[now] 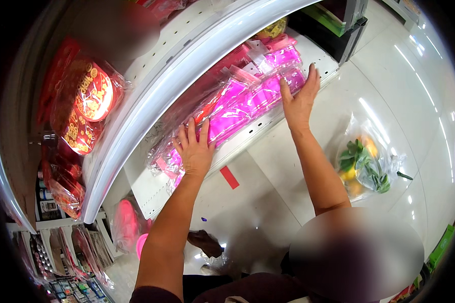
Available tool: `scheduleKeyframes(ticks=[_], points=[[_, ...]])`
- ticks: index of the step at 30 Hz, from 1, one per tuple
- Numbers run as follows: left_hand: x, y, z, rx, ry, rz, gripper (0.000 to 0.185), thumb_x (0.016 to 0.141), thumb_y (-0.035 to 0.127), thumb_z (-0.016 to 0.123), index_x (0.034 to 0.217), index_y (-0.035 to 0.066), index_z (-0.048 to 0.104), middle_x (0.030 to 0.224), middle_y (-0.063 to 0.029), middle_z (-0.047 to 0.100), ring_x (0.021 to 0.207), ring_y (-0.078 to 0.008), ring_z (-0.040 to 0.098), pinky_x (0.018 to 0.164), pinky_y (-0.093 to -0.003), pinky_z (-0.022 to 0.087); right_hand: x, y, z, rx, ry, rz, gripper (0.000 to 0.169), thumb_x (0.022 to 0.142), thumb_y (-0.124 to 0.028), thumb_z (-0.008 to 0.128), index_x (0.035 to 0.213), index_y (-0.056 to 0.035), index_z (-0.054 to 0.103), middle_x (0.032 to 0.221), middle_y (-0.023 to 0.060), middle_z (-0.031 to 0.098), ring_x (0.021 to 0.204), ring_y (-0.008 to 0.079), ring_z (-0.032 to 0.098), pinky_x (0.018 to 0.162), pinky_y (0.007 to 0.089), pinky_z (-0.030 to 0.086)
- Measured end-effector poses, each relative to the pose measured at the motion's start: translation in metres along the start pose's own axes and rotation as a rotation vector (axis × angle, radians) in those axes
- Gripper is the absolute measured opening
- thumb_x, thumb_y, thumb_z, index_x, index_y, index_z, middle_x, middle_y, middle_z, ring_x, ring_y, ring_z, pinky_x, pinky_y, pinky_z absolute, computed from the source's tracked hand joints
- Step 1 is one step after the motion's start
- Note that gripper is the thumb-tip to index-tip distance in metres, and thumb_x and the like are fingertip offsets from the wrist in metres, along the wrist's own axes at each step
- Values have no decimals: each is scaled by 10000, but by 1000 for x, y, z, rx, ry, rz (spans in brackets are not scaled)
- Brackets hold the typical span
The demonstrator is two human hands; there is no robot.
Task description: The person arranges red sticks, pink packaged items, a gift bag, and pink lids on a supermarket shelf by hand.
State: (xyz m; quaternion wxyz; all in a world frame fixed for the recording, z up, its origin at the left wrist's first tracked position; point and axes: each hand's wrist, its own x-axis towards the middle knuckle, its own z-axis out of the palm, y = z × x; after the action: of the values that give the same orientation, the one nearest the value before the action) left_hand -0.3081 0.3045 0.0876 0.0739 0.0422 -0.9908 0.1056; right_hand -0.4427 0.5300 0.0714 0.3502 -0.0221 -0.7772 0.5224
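Shiny magenta packets in clear plastic [235, 117] lie in a long row on the lower white metal shelf [265, 123]. My left hand [195, 151] rests with spread fingers on the near left part of the row. At the row's right end, my right hand [301, 100] has thumb and fingers apart around the packets' edge, touching or very close to them. Neither hand is closed on anything. Pink strips and an orange-red item [212, 104] show among the wrappings. Behind the row lie dark red wrapped goods, partly hidden by the upper shelf.
The upper shelf's curved white edge [148, 102] overhangs the row. Red packets with gold print [94, 94] sit on it. A clear bag with leaves and yellow-orange items [360, 163] lies on the tiled floor at right. Pink wrapped items [127, 223] stand lower left, near a red floor strip [229, 177].
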Motion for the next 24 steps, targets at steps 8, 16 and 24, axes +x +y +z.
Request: scheduleKeyframes(ticks=[8,16,24], points=[[-29,-4,5,-13,-41,-19,782,707,466,622,1348,187,272,1406,-176,138,1260,-402,165,973,-603,135,-18,-125,100,-260,-920,-678,410,713,-329,594,1040,-82,602,1087,111,559,1055,273,477,928,413,339],[-16,12,8,-27,-13,95,827,664,409,675,1341,140,284,1390,-162,185,1247,-391,199,972,-601,150,-22,-55,193,-385,-1069,-671,393,833,-342,415,1112,-122,584,1195,67,530,1113,206,493,943,365,342],[-8,45,-3,-66,18,70,921,594,288,734,1343,74,242,1371,-186,214,1239,-392,206,979,-589,144,6,-88,139,-251,-1514,-711,496,786,-531,416,1078,-175,601,1055,102,595,980,284,556,830,376,436]])
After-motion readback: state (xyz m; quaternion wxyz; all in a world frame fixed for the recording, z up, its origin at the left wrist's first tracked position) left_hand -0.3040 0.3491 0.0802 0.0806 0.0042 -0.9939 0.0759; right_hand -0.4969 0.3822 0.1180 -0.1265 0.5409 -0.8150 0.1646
